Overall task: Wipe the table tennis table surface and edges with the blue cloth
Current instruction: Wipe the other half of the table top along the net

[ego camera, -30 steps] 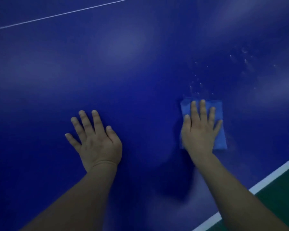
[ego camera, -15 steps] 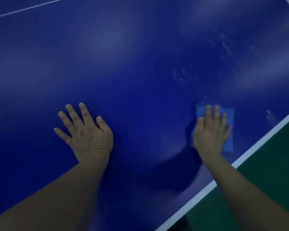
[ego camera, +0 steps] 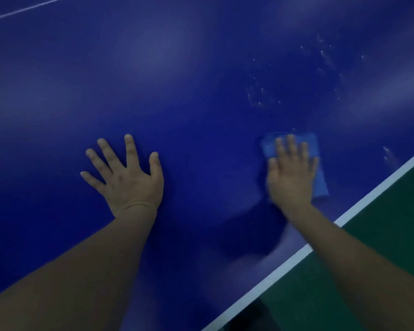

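blue folded cloth (ego camera: 319,177) lay under right hand (ego camera: 290,177), fingers flat, pressing it on dark blue table tennis surface (ego camera: 177,80). left hand (ego camera: 127,177) splayed flat, apart.

The counter (ego camera: 153,96) has a smooth, hard, deep-blue top with a soft sheen, carrying pale, blurred reflections of light. Small whitish specks and smears (ego camera: 258,96) dull the finish on its right part. A painted white line (ego camera: 294,256) runs along its edge, flat and matt. The blue cloth (ego camera: 319,170) looks soft, matt and folded. The green floor (ego camera: 380,247) looks matt and even.
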The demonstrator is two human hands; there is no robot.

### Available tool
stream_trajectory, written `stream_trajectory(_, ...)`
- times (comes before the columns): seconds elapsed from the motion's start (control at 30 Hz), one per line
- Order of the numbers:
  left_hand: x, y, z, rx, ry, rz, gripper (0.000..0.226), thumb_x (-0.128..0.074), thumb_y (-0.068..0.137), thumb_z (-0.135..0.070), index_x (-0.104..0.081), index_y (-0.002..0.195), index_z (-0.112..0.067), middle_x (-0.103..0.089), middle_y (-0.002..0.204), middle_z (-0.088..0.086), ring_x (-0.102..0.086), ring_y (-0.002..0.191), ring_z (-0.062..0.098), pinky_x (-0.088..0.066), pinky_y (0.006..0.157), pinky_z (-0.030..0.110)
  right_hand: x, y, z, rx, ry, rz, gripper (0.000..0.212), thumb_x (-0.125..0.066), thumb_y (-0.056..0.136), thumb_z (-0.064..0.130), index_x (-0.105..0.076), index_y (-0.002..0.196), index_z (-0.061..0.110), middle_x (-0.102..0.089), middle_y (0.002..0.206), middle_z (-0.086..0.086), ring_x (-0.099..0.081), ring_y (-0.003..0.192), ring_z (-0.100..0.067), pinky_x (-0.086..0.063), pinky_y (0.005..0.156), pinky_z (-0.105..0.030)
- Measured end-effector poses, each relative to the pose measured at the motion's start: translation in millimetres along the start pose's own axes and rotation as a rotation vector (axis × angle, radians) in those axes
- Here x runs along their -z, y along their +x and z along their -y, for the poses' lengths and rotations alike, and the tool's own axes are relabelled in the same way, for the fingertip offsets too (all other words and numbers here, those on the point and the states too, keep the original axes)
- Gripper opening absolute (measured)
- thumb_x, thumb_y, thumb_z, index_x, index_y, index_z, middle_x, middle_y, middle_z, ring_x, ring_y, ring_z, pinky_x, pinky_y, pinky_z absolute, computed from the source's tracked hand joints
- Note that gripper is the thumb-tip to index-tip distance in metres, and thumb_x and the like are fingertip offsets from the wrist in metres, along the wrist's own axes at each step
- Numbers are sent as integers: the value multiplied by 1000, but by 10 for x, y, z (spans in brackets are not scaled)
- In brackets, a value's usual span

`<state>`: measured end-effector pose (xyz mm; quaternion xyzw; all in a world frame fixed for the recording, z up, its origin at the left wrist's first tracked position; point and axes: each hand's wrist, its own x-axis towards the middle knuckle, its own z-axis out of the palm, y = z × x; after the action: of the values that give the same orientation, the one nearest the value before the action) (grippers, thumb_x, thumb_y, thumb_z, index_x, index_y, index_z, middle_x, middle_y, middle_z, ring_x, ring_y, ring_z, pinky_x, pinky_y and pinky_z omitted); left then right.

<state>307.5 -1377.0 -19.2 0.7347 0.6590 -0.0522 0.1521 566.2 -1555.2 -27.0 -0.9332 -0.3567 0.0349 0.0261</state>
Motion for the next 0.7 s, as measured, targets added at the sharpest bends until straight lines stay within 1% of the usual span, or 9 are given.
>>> stream_trajectory(0.1,4,1,4,-10,15,-10,74,-11,97,-72,1,160,-35,13,168,10,17,154,34,9,120,62,99,162,-7,-441,100,32,56,-26,105,43,-21,160,29,-11,168,2,-6,155,-30,-6,120,-63)
stream_trajectory(0.17,-2,3,10,-18,21,-7,73,-10,97,-71,1,160,-35,13,168,10,17,153,35,8,120,63,37,39,368,-395,76,-14,56,-29,105,41,-26,159,27,-16,167,0,-12,154,-34,-10,119,-66)
stream_trajectory(0.23,-15,-9,8,-36,19,-15,71,-11,98,-69,0,161,-35,14,168,10,17,153,35,8,120,64,-65,-327,788,-85,37,-75,56,-35,101,40,-37,155,25,-29,164,-3,-23,151,-36,-15,118,-65)
stream_trajectory(0.3,-22,-31,9,-78,-9,-54,68,-16,101,-62,-2,161,-34,14,168,10,17,154,34,7,120,64,-100,-901,1019,368,0,6,54,-39,100,39,-41,152,26,-33,162,-3,-25,150,-37,-16,118,-66)
stream_trajectory(0.4,-10,-75,21,-152,-104,-107,64,-25,103,-55,-13,161,-32,9,169,9,14,155,31,6,122,60,-10,-1277,684,781,40,119,50,-42,102,39,-45,150,28,-36,161,-1,-27,150,-34,-16,118,-66)
stream_trajectory(0.47,1,-88,61,-199,-162,-112,63,-28,102,-55,-21,160,-32,3,170,8,11,155,30,5,123,58,-13,-1026,296,656,18,97,50,-42,100,40,-48,147,26,-41,157,-3,-34,147,-36,-22,114,-68)
stream_trajectory(0.53,3,-104,95,-291,-174,-107,63,-28,101,-56,-26,159,-31,-3,170,8,8,156,29,5,123,57,9,-626,-101,338,-32,45,54,-34,99,42,-45,150,25,-39,159,-4,-32,147,-35,-23,113,-68)
stream_trajectory(0.63,-29,-116,83,-444,-86,-92,67,-24,100,-58,-24,159,-27,-5,169,10,6,156,30,5,123,58,168,-179,-497,-159,40,84,58,-21,102,46,-23,159,31,-16,168,4,-11,154,-28,-8,121,-62)
stream_trajectory(0.7,-55,-108,48,-489,21,-99,70,-20,101,-58,-17,161,-23,-3,169,12,8,155,31,5,122,60,161,-143,-368,-372,103,61,57,-23,105,44,-17,160,32,-9,169,4,-4,155,-28,-4,121,-62)
